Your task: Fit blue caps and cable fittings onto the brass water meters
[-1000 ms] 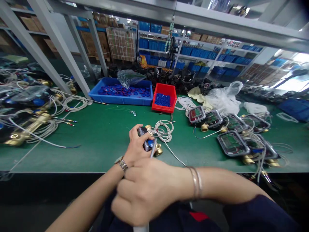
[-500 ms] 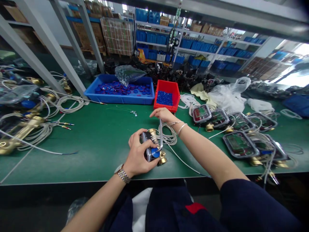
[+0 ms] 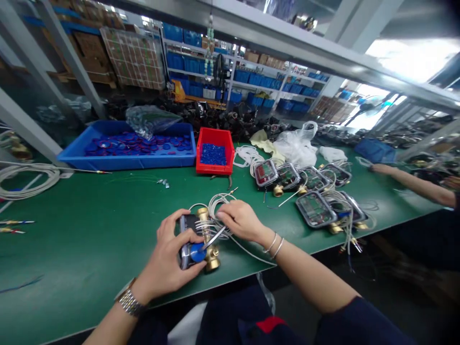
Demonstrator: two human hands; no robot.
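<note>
Head view: metal tool (image 3: 215, 237), gripped by the right hand (image 3: 241, 220), has tilted rightward; left hand (image 3: 170, 258) clasps the device (image 3: 198, 252).

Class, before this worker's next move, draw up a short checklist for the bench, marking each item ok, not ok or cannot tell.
1. Left hand steadying the black unit: ok, fingers wrapped around it.
2. Metal tool held by the right hand: ok.
3. Tool tip firmly seated beside the blue cap: cannot tell, too small.
4. Cable coil well clear of the right hand: not ok, its loops crowd close.
5. Other person's hand well apart: ok, far right.
</note>
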